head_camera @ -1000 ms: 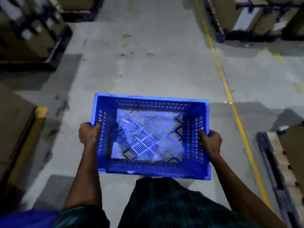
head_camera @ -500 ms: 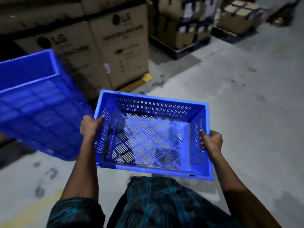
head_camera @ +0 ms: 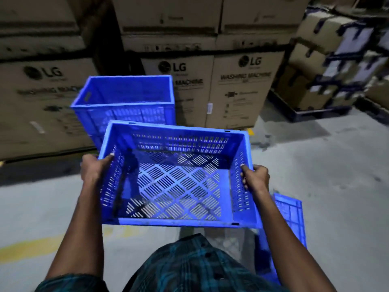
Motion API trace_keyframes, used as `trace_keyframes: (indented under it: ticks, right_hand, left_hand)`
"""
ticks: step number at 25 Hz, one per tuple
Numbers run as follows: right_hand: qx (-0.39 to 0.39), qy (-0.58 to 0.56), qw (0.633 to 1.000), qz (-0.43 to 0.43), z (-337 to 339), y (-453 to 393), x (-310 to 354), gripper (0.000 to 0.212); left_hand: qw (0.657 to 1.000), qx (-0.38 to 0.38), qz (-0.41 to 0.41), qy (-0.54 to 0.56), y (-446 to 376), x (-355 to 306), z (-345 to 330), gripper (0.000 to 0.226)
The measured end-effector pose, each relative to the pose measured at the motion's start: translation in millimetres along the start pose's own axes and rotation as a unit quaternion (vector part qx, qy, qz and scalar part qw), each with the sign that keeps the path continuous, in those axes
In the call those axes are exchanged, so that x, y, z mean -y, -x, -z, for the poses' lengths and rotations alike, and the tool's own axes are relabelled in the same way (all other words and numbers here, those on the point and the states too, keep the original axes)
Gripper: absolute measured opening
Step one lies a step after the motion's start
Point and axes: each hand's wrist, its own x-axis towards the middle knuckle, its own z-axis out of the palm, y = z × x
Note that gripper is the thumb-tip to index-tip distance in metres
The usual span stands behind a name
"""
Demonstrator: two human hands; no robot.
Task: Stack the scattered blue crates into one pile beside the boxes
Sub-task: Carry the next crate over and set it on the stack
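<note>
Since the earlier frames the view has swung round from open floor to face the cartons, and the pile of crates, seen half a second ago at the far left edge, is now brought almost straight ahead. At the left, large washing-machine cartons (head_camera: pixel 40 98) are stacked on the floor, and just in front of them stands the blue crate pile (head_camera: pixel 124 102), its top crate open and upright, close against the cartons. The left hand (head_camera: pixel 93 168) is curled round the left rim of the carried crate (head_camera: pixel 174 178), thumb over the edge and fingers hidden under the lip. The carried crate is held level above the grey floor (head_camera: pixel 326 175), nearer the person than the pile and overlapping its lower right corner in the view. The right hand (head_camera: pixel 255 175) is clamped on the right rim in the same way, fingertips showing inside the slotted wall. At the lower right another blue crate (head_camera: pixel 292 224) lies on the floor, partly hidden by the right forearm. The step in hand is judged to be the carry to the pile; next, the crate needs to be raised above the top rim, shifted forward and left, squared with it and lowered until seated.
</note>
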Motion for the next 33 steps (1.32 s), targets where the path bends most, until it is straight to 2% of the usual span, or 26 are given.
trace_keyframes:
  ticks: [3, 6, 13, 16, 19, 24, 27, 33]
  right_hand:
    - [0.011, -0.002, 0.999, 0.035, -60.6, -2.0, 42.7, 0.035]
    - [0.014, -0.016, 0.997, 0.076, -100.7, 1.4, 79.1, 0.037]
    - [0.031, -0.030, 0.982, 0.186, -153.1, -38.2, 163.3, 0.043]
    - [0.027, -0.022, 0.978, 0.207, -168.7, -64.8, 192.9, 0.045]
    - [0.055, -0.050, 0.975, 0.208, -183.1, -93.6, 219.9, 0.046]
    - [0.101, -0.044, 0.966, 0.232, -190.7, -136.5, 285.4, 0.037]
    - [0.124, -0.033, 0.962, 0.241, -205.0, -161.0, 325.9, 0.037]
    - [0.157, -0.065, 0.965, 0.197, -253.3, -186.3, 358.0, 0.035]
  left_hand:
    - [0.998, -0.067, -0.004, -0.014, -11.9, -28.4, 53.2, 0.057]
    - [0.994, -0.108, -0.002, -0.005, -36.5, -41.5, 90.5, 0.057]
    - [0.979, -0.205, -0.006, 0.022, -79.2, -67.1, 123.6, 0.055]
    - [0.975, -0.218, 0.006, 0.029, -95.5, -86.5, 118.9, 0.053]
    - [0.974, -0.220, -0.006, 0.057, -114.9, -111.8, 112.4, 0.051]
    - [0.965, -0.244, -0.030, 0.093, -183.4, -126.0, 105.4, 0.069]
    - [0.963, -0.254, -0.017, 0.090, -212.0, -144.4, 105.6, 0.062]
    - [0.965, -0.258, -0.009, 0.052, -230.9, -199.5, 112.3, 0.049]
